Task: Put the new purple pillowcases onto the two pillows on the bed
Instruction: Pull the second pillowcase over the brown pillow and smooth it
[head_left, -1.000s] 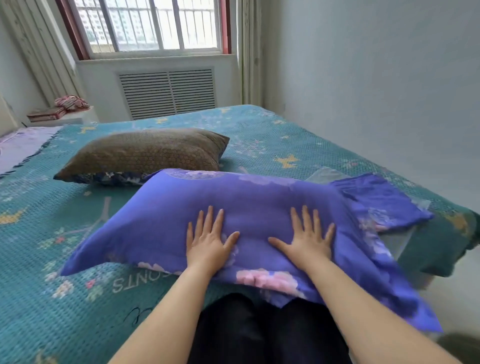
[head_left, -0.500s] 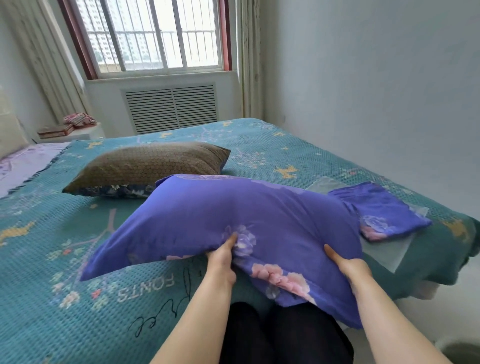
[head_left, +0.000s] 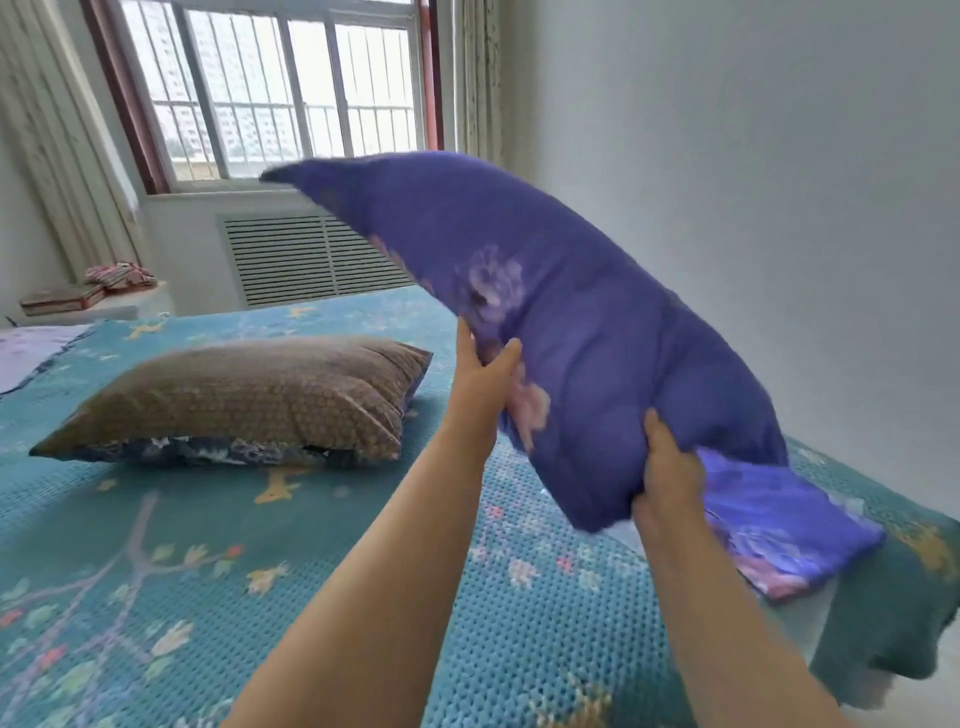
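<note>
Gripping purple pillow (head_left: 597, 332) with both hands, lifted clear above bed (head_left: 311, 597), tilted, far end raised toward window (head_left: 275, 88). Left hand (head_left: 480, 374) clenched on pillow's lower edge, thumb on near face. Right hand (head_left: 667, 478) grasping its near bottom corner. Brown pillow (head_left: 244, 395) lies flat near bed's left side, uncovered. Folded purple pillowcase (head_left: 784, 530) lies at bed's right edge, beneath raised pillow. Books (head_left: 62, 299) on ledge, far left.
</note>
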